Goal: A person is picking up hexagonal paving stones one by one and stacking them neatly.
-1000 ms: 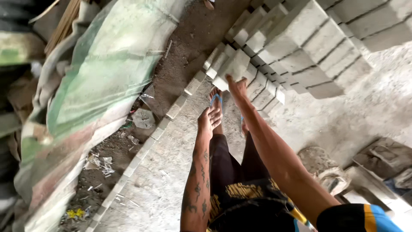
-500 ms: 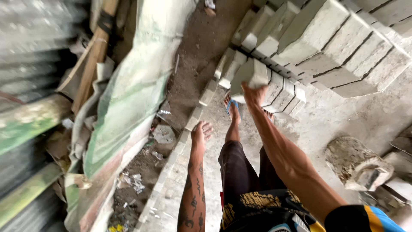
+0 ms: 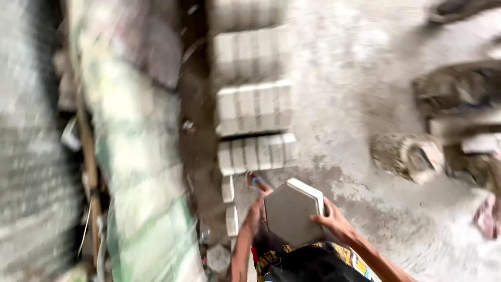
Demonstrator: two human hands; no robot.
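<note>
- We see both hands on one hexagonal grey paver (image 3: 290,213), held up in front of the body above the concrete floor (image 3: 355,89).
- The left hand (image 3: 259,201) grips the paver's left edge, fingers wrapped onto it.
- The right hand (image 3: 332,219) holds the right edge, fingers (image 3: 319,219) curled over the face near the pale rim.
- The paver is tilted, its flat grey face turned towards us, its lighter side edge showing along the top right.
- Just beyond the paver stands a row of pavers (image 3: 257,153) on edge; further rows (image 3: 254,107) line up behind it, one after another, away from us.
- Two single pavers (image 3: 228,189) stand on edge just left of the left hand.
- Left of the rows runs a strip of dark soil (image 3: 195,136), and beyond it a green and white sheet (image 3: 135,172) hangs over a pile.
- To the right, well apart from the hands, lies a dirty bucket (image 3: 407,155) on its side, with muddy clutter (image 3: 459,91) behind it.
- The picture is blurred, so we cannot tell finer detail of the fingers' hold.
</note>
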